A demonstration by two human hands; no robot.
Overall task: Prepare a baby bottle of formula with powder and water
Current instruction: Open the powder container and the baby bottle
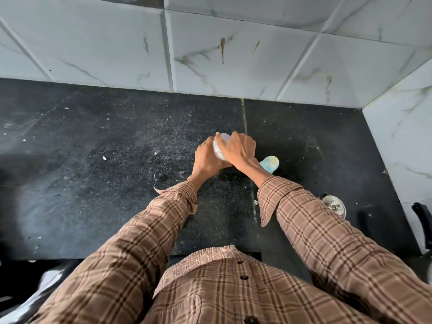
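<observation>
We have both hands on the baby bottle (219, 149) mid-tabletop (117, 141): left hand (207, 157) wrapped around its body, right hand (238, 148) clamped over the top. Blue-yellow item (271, 163) sits just right of the bottle, partly hidden by our right wrist. Small white round part (334, 204) lies further right, well apart.

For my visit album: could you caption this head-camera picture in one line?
Both hands, left and right, grip a pale bottle over a dark counter, beside a blue-yellow object.
</observation>
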